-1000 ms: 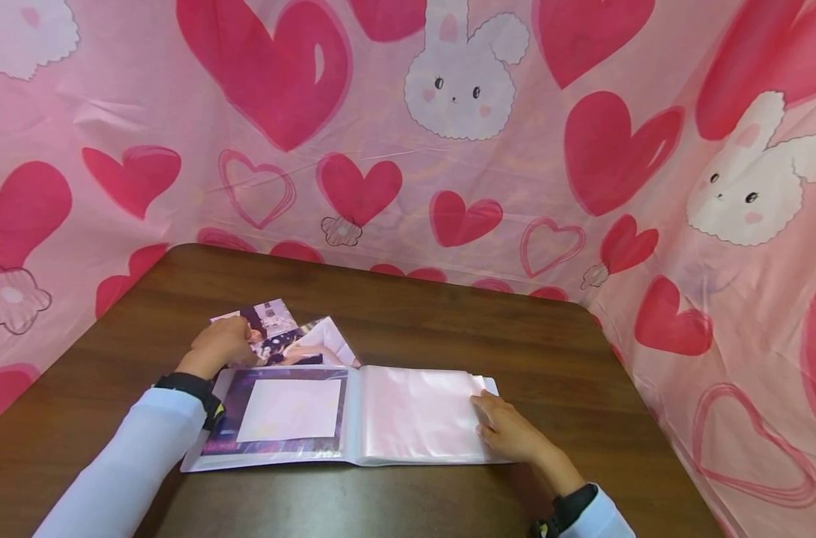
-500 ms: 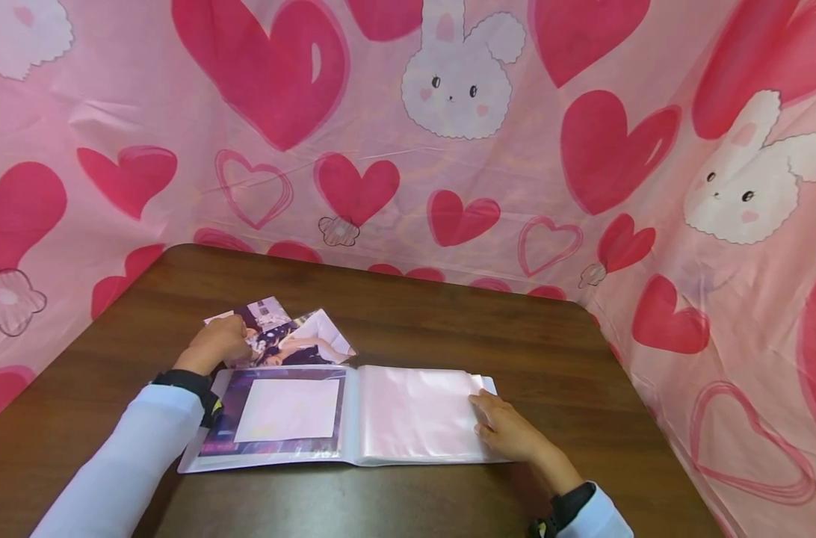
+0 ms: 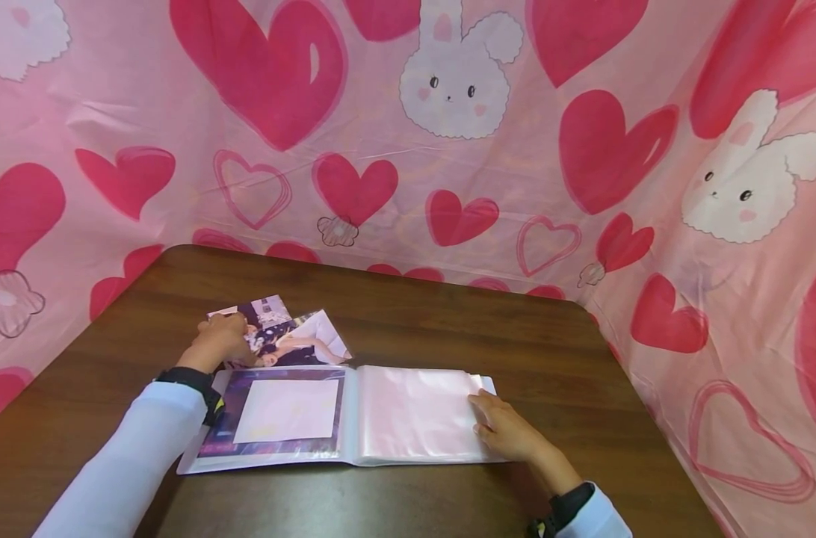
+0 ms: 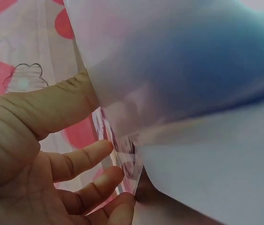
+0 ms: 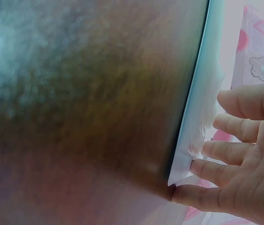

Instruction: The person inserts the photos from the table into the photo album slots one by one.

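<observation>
A photo album (image 3: 351, 418) lies spread on the table. On its left page is a pale, blank square sheet (image 3: 287, 411) over a dark purple picture; the right page (image 3: 415, 415) is pale pink under clear plastic. Just behind the left page, several loose photos (image 3: 314, 340) overlap each other. My left hand (image 3: 221, 340) reaches over the left end of these photos, its fingertips (image 4: 104, 146) touching them and the thumb apart. My right hand (image 3: 509, 430) rests at the right page's outer edge, fingers (image 5: 221, 152) spread and fairly straight against it.
The brown wooden table (image 3: 435, 321) has a rounded far edge. A pink cloth (image 3: 374, 112) with hearts and rabbits hangs behind it and along both sides. Black bands (image 3: 193, 381) circle both wrists.
The loose photos have shifted slightly, the front one sliding a little left and away from the album's fold. My left fingers have moved slightly over them. The right hand stays on the page edge.
</observation>
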The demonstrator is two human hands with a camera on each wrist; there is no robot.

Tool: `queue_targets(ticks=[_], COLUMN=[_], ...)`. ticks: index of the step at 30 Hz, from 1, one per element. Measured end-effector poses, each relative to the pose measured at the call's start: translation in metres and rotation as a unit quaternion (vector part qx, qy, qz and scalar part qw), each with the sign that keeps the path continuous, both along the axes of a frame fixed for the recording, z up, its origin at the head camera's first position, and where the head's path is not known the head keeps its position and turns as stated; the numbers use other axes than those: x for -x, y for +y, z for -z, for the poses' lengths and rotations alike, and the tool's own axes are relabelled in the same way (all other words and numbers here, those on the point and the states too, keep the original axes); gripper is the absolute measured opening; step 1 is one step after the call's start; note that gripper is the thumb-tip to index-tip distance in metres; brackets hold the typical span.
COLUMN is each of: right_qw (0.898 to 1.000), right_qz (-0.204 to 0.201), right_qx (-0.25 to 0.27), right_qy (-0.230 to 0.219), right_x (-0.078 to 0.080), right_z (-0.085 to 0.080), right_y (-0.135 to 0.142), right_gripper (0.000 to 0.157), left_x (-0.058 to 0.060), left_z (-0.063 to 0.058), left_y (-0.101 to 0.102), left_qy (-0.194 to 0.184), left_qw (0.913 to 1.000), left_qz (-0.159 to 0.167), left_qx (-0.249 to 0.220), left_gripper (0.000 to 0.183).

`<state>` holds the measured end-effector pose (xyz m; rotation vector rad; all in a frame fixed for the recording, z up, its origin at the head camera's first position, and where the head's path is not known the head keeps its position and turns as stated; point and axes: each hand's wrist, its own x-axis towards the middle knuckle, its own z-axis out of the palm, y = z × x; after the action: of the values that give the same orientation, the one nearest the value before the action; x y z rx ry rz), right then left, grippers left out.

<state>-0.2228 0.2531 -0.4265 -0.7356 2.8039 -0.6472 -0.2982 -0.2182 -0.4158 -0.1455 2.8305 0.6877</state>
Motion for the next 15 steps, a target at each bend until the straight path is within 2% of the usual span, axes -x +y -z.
queue_targets(ticks=[7,10,15], right_qw=[1.000,1.000,1.000], right_qz=[0.003,0.001,0.006], right_qx=[-0.001,0.000,0.002], right_qy=[0.006,0.009,0.006], right_x=[0.000,0.000,0.000], right_z=[0.001,0.001,0.001], right_y=[0.000,-0.001,-0.001], right_gripper=[0.043,0.043,0.043], left_x=[0.007,0.009,0.012], left_z=[0.004,0.005,0.004], left_y=[-0.005,-0.005,-0.005], left_qy=[-0.028,-0.030,-0.034], left_qw=[0.9993,0.9993,0.9988], left_qz=[-0.021,-0.023,-0.035], left_qx=[-0.013,-0.006,-0.005], left_gripper=[0.081,0.081,0.090])
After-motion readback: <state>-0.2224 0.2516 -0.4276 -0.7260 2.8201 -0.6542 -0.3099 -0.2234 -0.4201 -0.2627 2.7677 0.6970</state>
